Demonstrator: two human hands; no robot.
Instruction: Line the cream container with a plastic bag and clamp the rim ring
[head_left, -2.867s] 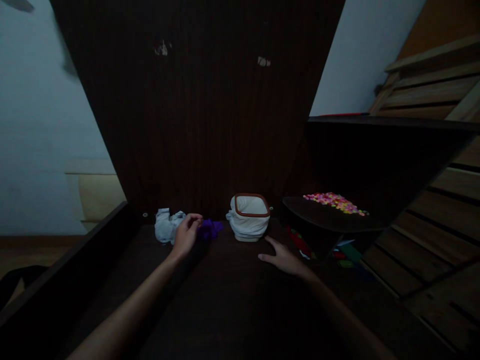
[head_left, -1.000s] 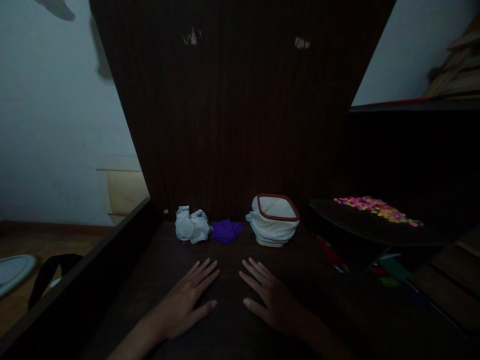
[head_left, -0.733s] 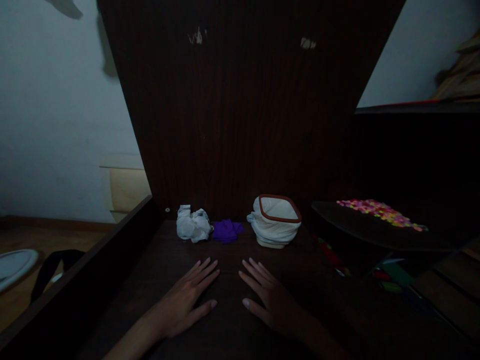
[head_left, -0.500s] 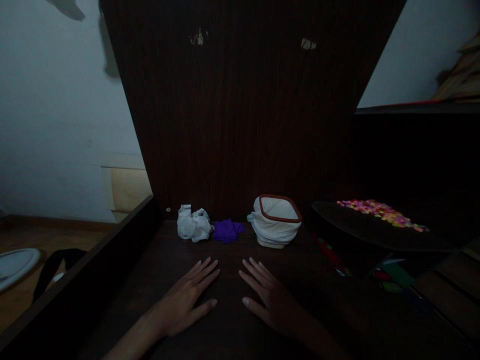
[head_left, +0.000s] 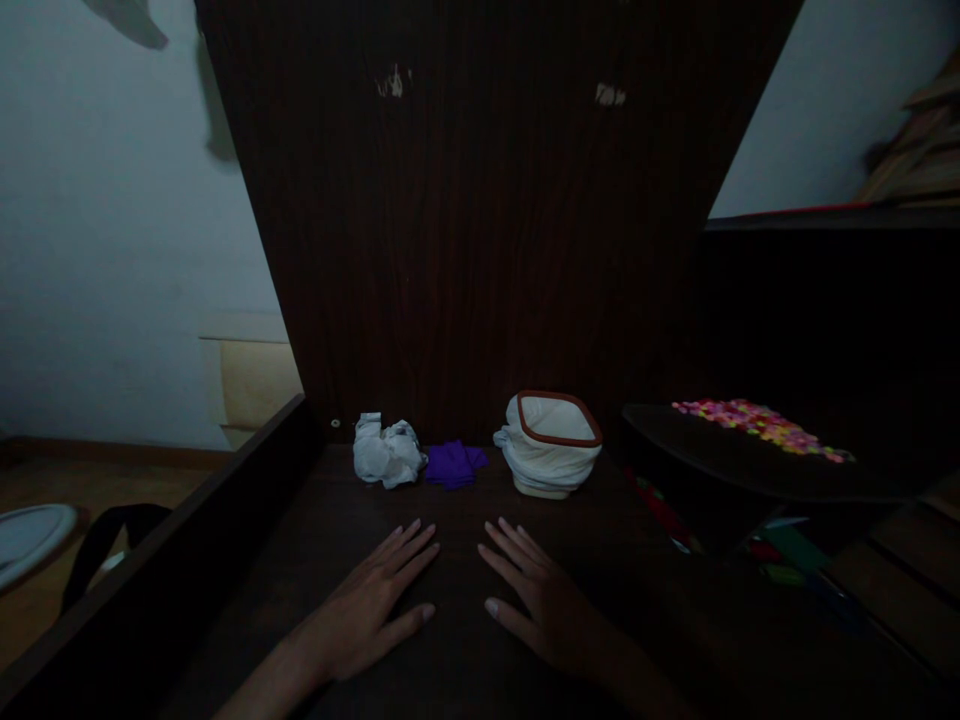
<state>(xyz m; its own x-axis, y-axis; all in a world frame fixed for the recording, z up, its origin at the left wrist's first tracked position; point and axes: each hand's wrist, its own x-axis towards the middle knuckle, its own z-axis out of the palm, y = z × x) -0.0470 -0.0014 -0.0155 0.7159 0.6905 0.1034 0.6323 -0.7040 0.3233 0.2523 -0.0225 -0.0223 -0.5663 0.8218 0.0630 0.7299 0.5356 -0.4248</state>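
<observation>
My left hand (head_left: 377, 602) lies palm down on a dark wooden surface (head_left: 457, 670), fingers stretched out and thumb apart. Facing it, my right hand (head_left: 534, 600) rests flat in the same way, with a gap between the two. Neither holds anything. Beyond the left fingertips sits a crumpled white plastic bag or paper (head_left: 388, 453). A folded purple cloth (head_left: 454, 464) lies beside it, in the middle. Past the right fingertips stands a small bin (head_left: 551, 465) with a brown square rim and a white bag bunched around its outside.
A tall dark panel (head_left: 480, 220) rises behind the objects. A raised side board (head_left: 172, 540) borders the left. At right, a dark shelf (head_left: 675, 440) carries a strip of pink and yellow small pieces (head_left: 761, 427); colourful items (head_left: 795, 552) sit below it.
The whole view has shifted very slightly. Both hands and the objects stay in the same places.
</observation>
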